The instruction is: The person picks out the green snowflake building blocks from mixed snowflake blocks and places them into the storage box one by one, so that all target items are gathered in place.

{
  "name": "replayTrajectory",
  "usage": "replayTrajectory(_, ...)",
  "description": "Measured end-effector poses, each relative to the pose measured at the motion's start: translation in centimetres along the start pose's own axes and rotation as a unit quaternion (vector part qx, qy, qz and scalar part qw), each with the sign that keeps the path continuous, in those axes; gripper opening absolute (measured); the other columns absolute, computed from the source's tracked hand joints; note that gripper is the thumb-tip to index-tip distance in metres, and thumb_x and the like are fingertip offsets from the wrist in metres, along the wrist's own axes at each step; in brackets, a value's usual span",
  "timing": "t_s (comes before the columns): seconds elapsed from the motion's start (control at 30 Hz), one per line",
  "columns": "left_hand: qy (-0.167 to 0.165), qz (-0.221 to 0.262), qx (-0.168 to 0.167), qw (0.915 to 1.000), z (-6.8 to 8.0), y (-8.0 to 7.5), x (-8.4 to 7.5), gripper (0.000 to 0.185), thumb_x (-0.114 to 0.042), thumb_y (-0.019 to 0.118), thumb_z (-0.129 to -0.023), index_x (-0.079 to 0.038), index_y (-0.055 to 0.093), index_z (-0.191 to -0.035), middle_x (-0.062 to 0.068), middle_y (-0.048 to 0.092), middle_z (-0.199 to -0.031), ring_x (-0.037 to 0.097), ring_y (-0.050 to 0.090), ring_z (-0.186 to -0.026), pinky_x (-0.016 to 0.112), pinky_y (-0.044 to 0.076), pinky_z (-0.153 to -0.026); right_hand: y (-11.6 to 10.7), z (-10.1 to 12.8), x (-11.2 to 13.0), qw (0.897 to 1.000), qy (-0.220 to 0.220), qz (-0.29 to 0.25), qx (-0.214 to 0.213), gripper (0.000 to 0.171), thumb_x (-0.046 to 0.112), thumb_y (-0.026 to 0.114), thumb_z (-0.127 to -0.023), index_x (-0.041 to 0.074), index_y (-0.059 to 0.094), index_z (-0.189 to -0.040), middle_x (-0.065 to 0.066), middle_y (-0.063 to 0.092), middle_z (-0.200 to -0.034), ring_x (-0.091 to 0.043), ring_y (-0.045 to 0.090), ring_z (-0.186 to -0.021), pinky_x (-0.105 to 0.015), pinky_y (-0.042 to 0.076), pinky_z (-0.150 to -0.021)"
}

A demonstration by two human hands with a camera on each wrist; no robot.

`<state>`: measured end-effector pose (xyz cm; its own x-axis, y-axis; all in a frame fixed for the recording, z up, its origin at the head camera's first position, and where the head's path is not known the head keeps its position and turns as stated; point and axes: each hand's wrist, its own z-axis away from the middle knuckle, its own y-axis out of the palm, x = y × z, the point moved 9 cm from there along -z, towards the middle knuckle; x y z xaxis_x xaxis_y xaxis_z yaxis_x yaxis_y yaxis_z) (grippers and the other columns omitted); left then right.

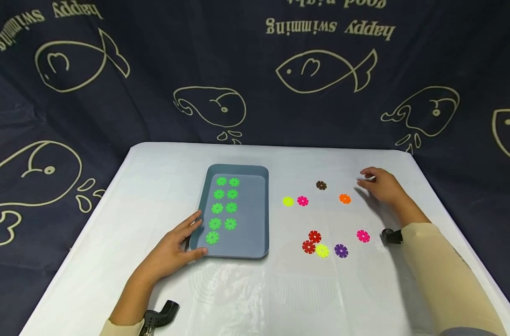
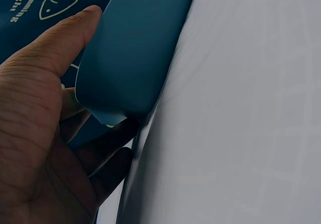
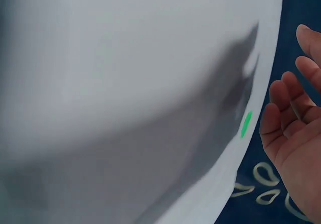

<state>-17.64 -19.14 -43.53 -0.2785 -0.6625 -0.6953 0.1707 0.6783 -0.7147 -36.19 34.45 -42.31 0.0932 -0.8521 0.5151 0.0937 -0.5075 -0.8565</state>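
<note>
A grey-blue tray (image 1: 246, 210) lies on the table, with several green notched plastic discs (image 1: 231, 207) in two columns along its left half. My left hand (image 1: 171, 249) holds the tray's near left corner, thumb at the near rim and fingers along the left side. In the left wrist view the thumb touches the tray's rim (image 2: 135, 48) while the fingers curl by the corner. My right hand (image 1: 382, 185) hovers over the table's right part, its fingers loosely bent around nothing. Beneath it, the right wrist view shows a green disc (image 3: 246, 124), hidden in the head view.
Between tray and right hand lie loose discs: brown (image 1: 321, 185), orange (image 1: 345, 199), yellow (image 1: 288, 201), pink (image 1: 303, 200), red (image 1: 315, 236) and purple (image 1: 341, 250). A pale clear disc (image 1: 380, 246) lies near the right wrist camera (image 1: 391, 236). Dark fish-printed cloth (image 1: 255, 70) hangs behind the white table (image 1: 162, 172).
</note>
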Motion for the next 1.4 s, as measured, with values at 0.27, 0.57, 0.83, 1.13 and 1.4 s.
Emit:
replayTrajectory(0.27,-0.001,0.002,0.001,1.0000,-0.1,0.1,0.0,0.086,-0.048,0.076,-0.085,0.000,0.044,-0.148,-0.004,0.026,-0.162,0.032,0.025,-0.146,0.055,0.029,-0.112,-0.9,-0.3,-2.9,0.999,0.030,0.011,-0.008,0.049,0.021,0.060,-0.099,-0.009,0.046,-0.135,-0.035,0.045,-0.130,-0.051,0.045,-0.118,-0.063,0.037,-0.099)
replayTrajectory(0.57,0.003,-0.005,-0.004,1.0000,0.0,-0.1,-0.1,0.085,-0.047,0.077,-0.084,0.000,0.044,-0.148,-0.003,0.027,-0.162,0.031,0.026,-0.146,0.055,0.031,-0.111,-0.8,-0.9,-5.0,0.996,0.091,0.012,-0.003,0.065,0.021,0.059,-0.099,-0.011,0.030,-0.147,-0.040,0.034,-0.141,-0.055,0.030,-0.133,-0.066,0.024,-0.109)
replayTrajectory(0.83,0.002,0.001,0.000,1.0000,0.0,0.0,0.0,0.086,-0.048,0.076,-0.085,0.000,0.044,-0.148,-0.003,0.026,-0.162,0.032,0.026,-0.146,0.055,0.030,-0.112,0.0,-1.3,-5.6,0.993,0.118,0.017,0.013,0.072,0.022,0.056,-0.099,-0.008,0.019,-0.153,-0.040,0.018,-0.150,-0.057,0.019,-0.139,-0.066,0.017,-0.112)
replayTrajectory(1.13,-0.008,0.003,0.001,1.0000,0.0,-0.1,0.0,0.088,-0.049,0.078,-0.083,0.000,0.044,-0.148,-0.006,0.026,-0.162,0.028,0.026,-0.146,0.052,0.031,-0.112,0.7,-1.6,-5.8,0.991,0.129,0.028,0.036,0.070,0.022,0.052,-0.100,-0.006,0.017,-0.154,-0.039,0.015,-0.151,-0.057,0.018,-0.138,-0.067,0.016,-0.111)
replayTrajectory(1.4,-0.011,0.004,0.007,0.9999,0.0,0.0,0.1,0.090,-0.051,0.077,-0.083,-0.001,0.042,-0.149,-0.006,0.024,-0.162,0.027,0.024,-0.147,0.052,0.030,-0.113,0.9,-1.5,-6.1,0.992,0.121,0.016,0.034,0.069,0.020,0.052,-0.100,-0.006,0.017,-0.154,-0.043,0.016,-0.145,-0.058,0.024,-0.135,-0.067,0.020,-0.110)
